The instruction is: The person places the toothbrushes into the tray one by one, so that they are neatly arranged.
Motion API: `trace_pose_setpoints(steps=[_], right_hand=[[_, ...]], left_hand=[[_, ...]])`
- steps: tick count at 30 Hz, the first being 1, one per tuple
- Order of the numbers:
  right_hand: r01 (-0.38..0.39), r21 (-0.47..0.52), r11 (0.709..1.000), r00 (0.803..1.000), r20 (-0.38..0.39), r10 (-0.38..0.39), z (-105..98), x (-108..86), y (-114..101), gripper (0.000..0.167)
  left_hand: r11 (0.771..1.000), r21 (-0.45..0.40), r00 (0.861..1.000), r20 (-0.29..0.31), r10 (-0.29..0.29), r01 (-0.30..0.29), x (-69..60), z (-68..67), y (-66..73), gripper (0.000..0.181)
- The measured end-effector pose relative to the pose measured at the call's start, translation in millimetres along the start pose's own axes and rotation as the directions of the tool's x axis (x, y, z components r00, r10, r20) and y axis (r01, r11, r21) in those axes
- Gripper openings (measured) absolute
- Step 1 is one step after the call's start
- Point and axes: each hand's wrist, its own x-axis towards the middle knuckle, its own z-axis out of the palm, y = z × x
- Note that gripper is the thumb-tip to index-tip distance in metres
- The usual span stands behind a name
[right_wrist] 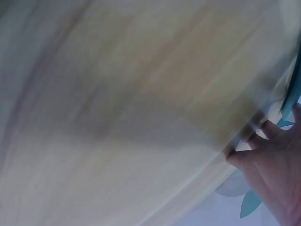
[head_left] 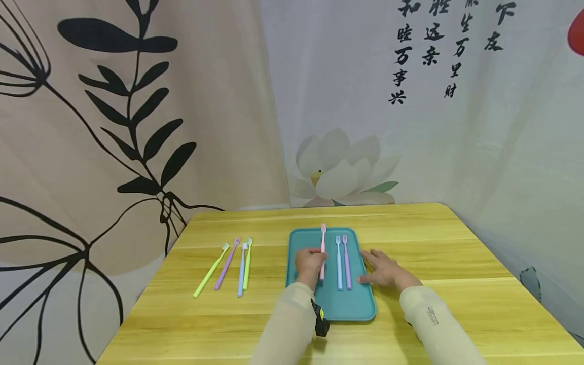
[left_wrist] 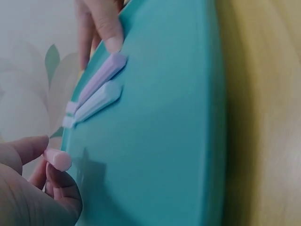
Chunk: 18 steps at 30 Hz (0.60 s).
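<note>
Over the teal tray (head_left: 347, 306) my left hand (head_left: 310, 264) pinches a pink toothbrush (head_left: 323, 242) between thumb and fingers, its head pointing away from me. In the left wrist view, the handle end of that pink toothbrush (left_wrist: 59, 160) sticks out of the left hand (left_wrist: 37, 186). On the tray lie a blue toothbrush (head_left: 339, 263) and a purple toothbrush (head_left: 347, 263), side by side. My right hand (head_left: 385, 268) rests at the tray's right edge with fingers spread and the thumb over the rim. The right wrist view shows this right hand (right_wrist: 275, 160) at the frame's edge.
Left of the tray, several toothbrushes lie on the wooden table (head_left: 456, 314): a yellow-green one (head_left: 211, 271), a purple one (head_left: 226, 265), a blue one (head_left: 242, 271) and a green one (head_left: 248, 266). A printed curtain (head_left: 219, 126) hangs behind the table.
</note>
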Motion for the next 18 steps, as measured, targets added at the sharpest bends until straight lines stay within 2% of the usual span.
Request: trace_pose_setpoints(steps=[11, 18], right_hand=[[0.004, 0.0, 1.0, 1.0, -0.005, -0.004, -0.6, -0.4, -0.2, 0.094], [0.007, -0.001, 1.0, 1.0, -0.013, -0.007, -0.1, -1.1, -0.3, 0.095]], left_hand=[[0.995, 0.104, 1.0, -0.01, -0.002, 0.003, -8.6, 12.9, 0.5, 0.01], [0.977, 0.207, 0.999, -0.005, 0.052, -0.05, -15.4, 12.2, 1.7, 0.01]])
